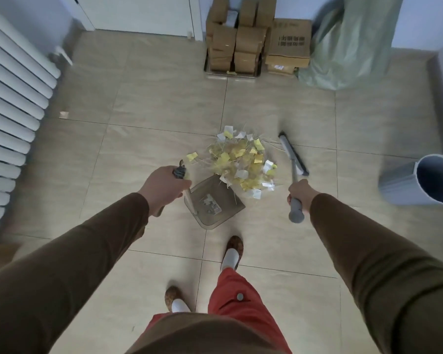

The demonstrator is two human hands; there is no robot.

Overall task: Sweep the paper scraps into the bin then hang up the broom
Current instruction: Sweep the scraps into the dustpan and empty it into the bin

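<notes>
A heap of yellow and white paper scraps [243,162] mixed with straw lies on the tiled floor, touching the front lip of a translucent brown dustpan [212,203]. My left hand [164,189] grips the dustpan's upright handle. My right hand [301,194] is closed around the grey broom handle [296,213]. The broom head [293,154] rests on the floor just right of the heap. A grey round bin [420,178] stands at the right edge, its opening facing me.
A white radiator [13,106] lines the left wall. Stacked cardboard boxes [256,37] and a green sack [353,44] sit against the far wall beside a white door. One stray scrap [64,114] lies near the radiator. My feet [232,251] stand behind the dustpan.
</notes>
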